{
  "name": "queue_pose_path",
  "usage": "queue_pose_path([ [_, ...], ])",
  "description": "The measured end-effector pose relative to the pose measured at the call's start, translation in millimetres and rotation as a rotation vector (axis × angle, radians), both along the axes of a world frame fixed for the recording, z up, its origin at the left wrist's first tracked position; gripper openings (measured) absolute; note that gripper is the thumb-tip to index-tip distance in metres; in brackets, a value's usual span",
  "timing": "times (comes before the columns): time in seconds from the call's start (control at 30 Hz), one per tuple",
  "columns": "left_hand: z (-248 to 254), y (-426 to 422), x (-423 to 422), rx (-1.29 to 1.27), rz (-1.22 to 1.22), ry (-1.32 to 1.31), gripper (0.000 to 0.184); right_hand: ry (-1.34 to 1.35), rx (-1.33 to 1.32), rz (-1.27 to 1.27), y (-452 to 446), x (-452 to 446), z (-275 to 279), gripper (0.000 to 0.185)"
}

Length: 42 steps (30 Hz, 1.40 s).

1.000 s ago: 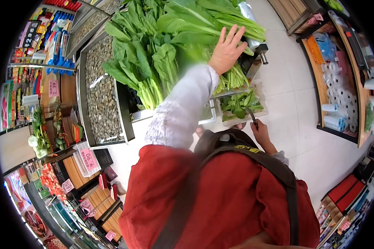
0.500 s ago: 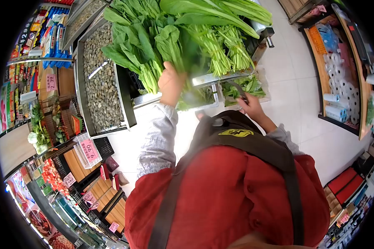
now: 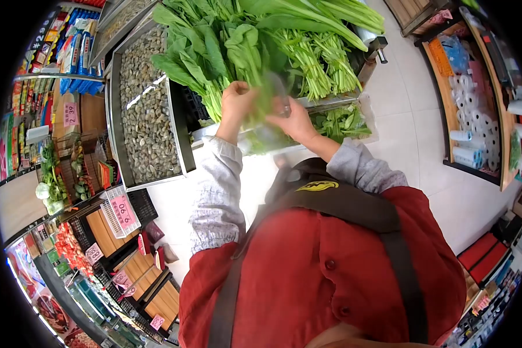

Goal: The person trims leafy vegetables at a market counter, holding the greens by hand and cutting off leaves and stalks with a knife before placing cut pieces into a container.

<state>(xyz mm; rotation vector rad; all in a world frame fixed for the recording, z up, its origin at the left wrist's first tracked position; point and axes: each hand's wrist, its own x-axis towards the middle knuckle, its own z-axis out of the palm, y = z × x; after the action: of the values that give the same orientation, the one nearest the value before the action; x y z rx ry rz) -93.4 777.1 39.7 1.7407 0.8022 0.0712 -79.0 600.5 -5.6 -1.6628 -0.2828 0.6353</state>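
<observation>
My left hand [image 3: 236,109] is closed on a leafy green [image 3: 249,52], near the stem end, at the front of the vegetable pile. Close to its right, my right hand [image 3: 298,122] is closed on a curved dark tool [image 3: 283,104]. Motion blur hides the tool's exact kind and whether it touches the stems. Bundles of greens with pale cut stems [image 3: 316,78] lie to the right, and more broad-leaved greens [image 3: 194,55] to the left. Below the metal edge, loose leaves [image 3: 345,122] sit in a clear container.
A metal tray of clams [image 3: 148,110] stands left of the greens. On the right is a wooden shelf [image 3: 438,98] with rolls of plastic bags [image 3: 475,110]. Shelves with price cards [image 3: 122,210] line the left. Pale floor tiles [image 3: 397,142] lie to the right.
My right hand has moved left and up with the curved dark tool, from over the loose leaves to beside my left hand. The left hand stays closed on the leafy green.
</observation>
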Motion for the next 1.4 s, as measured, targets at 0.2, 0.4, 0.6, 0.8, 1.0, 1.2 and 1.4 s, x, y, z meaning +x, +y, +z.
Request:
queue_pose_path([
  [0.2,4.9,-5.7,1.4,-0.168,-0.041,-0.100,0.037,-0.036,0.033,-0.116,5.1,-0.9,-2.3,0.043],
  [0.4,-12.4,-12.7,-2.7,-0.281,-0.015,-0.121,0.029,0.063,0.031,-0.110,-7.8,7.0,14.5,0.035],
  [0.6,-39.8,-21.8,-18.0,0.465,0.038,-0.178,0.021,-0.430,-0.232,-0.098,-6.9,-5.5,-6.0,0.045],
  [0.8,-85.3,-40.3,-37.1,0.176,-0.034,0.027,0.031,-0.494,-0.377,0.004,-4.1,-10.0,-2.5,0.047],
  [1.0,-95.3,-43.6,-34.5,-0.169,-0.046,-0.037,0.035,-0.566,-0.188,-0.191,-13.5,0.1,-21.8,0.048],
  [1.2,-63.8,-62.0,-23.1,-0.389,0.035,-0.074,0.029,-0.655,-0.213,-0.214,-22.7,5.0,-9.6,0.051],
  [1.4,-37.3,-60.9,-23.8,-0.532,0.195,-0.019,0.028,-0.282,-0.155,-0.269,-25.5,3.2,-14.8,0.053],
])
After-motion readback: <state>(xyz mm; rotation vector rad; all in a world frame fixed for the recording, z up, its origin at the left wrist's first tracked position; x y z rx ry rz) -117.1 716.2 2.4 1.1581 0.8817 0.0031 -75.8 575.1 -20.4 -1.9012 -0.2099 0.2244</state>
